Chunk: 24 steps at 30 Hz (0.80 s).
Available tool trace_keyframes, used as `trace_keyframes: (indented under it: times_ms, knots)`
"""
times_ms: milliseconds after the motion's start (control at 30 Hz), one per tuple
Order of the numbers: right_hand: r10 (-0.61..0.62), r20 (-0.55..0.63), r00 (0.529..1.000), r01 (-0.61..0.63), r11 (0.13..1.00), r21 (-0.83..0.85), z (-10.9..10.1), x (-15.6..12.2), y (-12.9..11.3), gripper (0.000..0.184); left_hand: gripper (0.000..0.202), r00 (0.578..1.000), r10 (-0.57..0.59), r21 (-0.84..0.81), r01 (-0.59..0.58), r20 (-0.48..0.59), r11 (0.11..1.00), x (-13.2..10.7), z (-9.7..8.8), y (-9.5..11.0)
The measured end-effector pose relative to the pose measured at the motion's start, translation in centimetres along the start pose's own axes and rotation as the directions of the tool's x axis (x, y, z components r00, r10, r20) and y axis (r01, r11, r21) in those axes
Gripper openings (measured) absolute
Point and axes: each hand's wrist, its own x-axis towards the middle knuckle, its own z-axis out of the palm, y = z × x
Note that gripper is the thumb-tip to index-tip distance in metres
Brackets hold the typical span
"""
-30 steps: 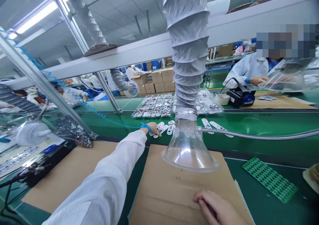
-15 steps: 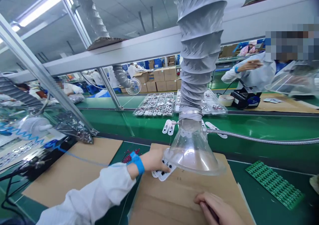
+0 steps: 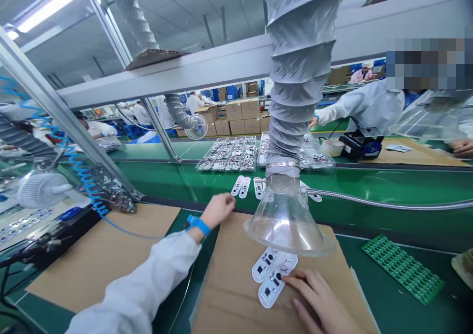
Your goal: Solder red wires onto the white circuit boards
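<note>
On the brown cardboard sheet (image 3: pixel 236 294), white rounded circuit boards (image 3: pixel 271 287) with black parts lie side by side, partly under the clear hood. My right hand (image 3: pixel 320 294) comes from the lower right; its index fingertip touches the nearest board, and the thumb is apart from it. Beyond the cardboard's left far corner, my left hand (image 3: pixel 219 210) hovers loosely curled with nothing visible in it. A blue wristband (image 3: pixel 199 225) is on that wrist. More white boards (image 3: pixel 241 186) lie just past this hand on the green conveyor (image 3: pixel 177 186).
The clear suction hood (image 3: pixel 290 225) on its grey duct (image 3: pixel 295 87) hangs low over the cardboard. A green board panel (image 3: pixel 402 269) lies right. Trays of parts (image 3: pixel 229 154) stand on the far surface. A co-worker's sleeve (image 3: pixel 345 102) reaches in from the right.
My left hand has let go of the white boards on the cardboard and moved up and left. My right hand has extended its fingers onto one board. The co-worker's arm has reached lower.
</note>
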Motion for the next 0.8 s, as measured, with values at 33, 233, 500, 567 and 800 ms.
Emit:
trace_keyframes:
  times_ms: [33, 233, 500, 567, 800]
  knots:
    - [0.015, 0.023, 1.0, -0.015, 1.0, 0.003, 0.1, 0.0, 0.3, 0.039, 0.031, 0.998, -0.05, 0.038, 0.051, -0.043, 0.998, 2.0, -0.6, -0.3]
    - [0.111, 0.146, 0.983, -0.113, 0.994, 0.007, 0.1, 0.1, 0.8, 0.046, 0.058, 0.955, -0.297, 0.23, 0.294, -0.02, 0.928, 10.6, 0.4, 0.3]
    - [0.063, 0.074, 0.995, -0.065, 0.998, 0.014, -0.1, -0.1, 0.4, 0.04, 0.046, 0.937, -0.33, 0.412, 0.258, 0.113, 0.874, 12.7, -1.0, 0.2]
    - [0.068, 0.086, 0.994, -0.069, 0.998, 0.011, -0.2, -0.1, 0.3, 0.04, 0.047, 0.934, -0.33, 0.436, 0.242, 0.138, 0.867, 12.4, -1.8, -0.5]
    - [0.035, 0.047, 0.998, -0.035, 0.999, 0.002, -0.2, -0.3, 0.3, 0.038, 0.034, 0.909, -0.33, 0.459, 0.186, 0.256, 0.869, 10.9, -5.2, -2.1]
